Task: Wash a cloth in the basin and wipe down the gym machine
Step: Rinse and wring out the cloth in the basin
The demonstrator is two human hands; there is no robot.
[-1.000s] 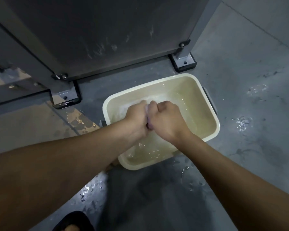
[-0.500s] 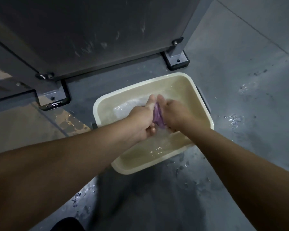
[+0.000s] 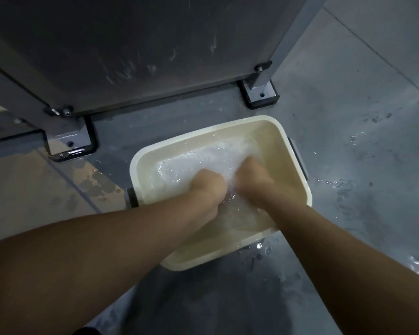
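A cream rectangular basin (image 3: 203, 134) with grey side handles stands on the wet floor, holding churned, splashing water. My left hand (image 3: 207, 187) and my right hand (image 3: 254, 180) are both down in the water, fingers curled into fists, a narrow gap of foam between them. The purple cloth is hidden under the hands and the white water. The gym machine's grey metal panel (image 3: 131, 44) rises just behind the basin, streaked with marks.
Two bolted machine feet (image 3: 260, 94) (image 3: 70, 141) sit on the floor behind the basin. Water puddles (image 3: 341, 184) lie to the right and in front. A tan floor area (image 3: 22, 189) lies to the left. A dark shoe tip (image 3: 86, 331) shows at the bottom edge.
The purple cloth, seen pinched between both hands above the water half a second ago, has gone under. Both hands have dropped into the basin and moved slightly apart; the water splashes more.
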